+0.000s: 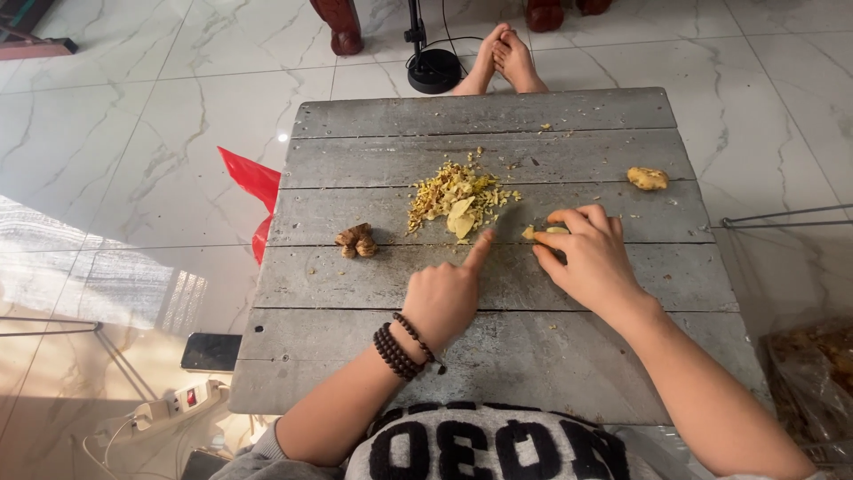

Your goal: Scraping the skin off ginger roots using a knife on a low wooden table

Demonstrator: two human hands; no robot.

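My left hand (442, 298), with dark bead bracelets on its wrist, is closed around a knife handle, index finger stretched along the top of the grey blade (508, 222). The blade is hard to make out against the grey plank table (355, 284). My right hand (591, 253) pins a small yellow piece of ginger (544, 231) to the table with its fingertips, right beside the blade. A pile of yellow slices and peelings (458, 196) lies just beyond my left index finger.
A brown unpeeled ginger knob (355, 240) sits left of the pile and a peeled yellow lump (647, 178) at the right. Another person's bare feet (499, 58) and a black stand base (433, 71) lie beyond the far edge. A red bag (253, 182), phone (211, 351) and power strip (178, 400) lie on the floor at left.
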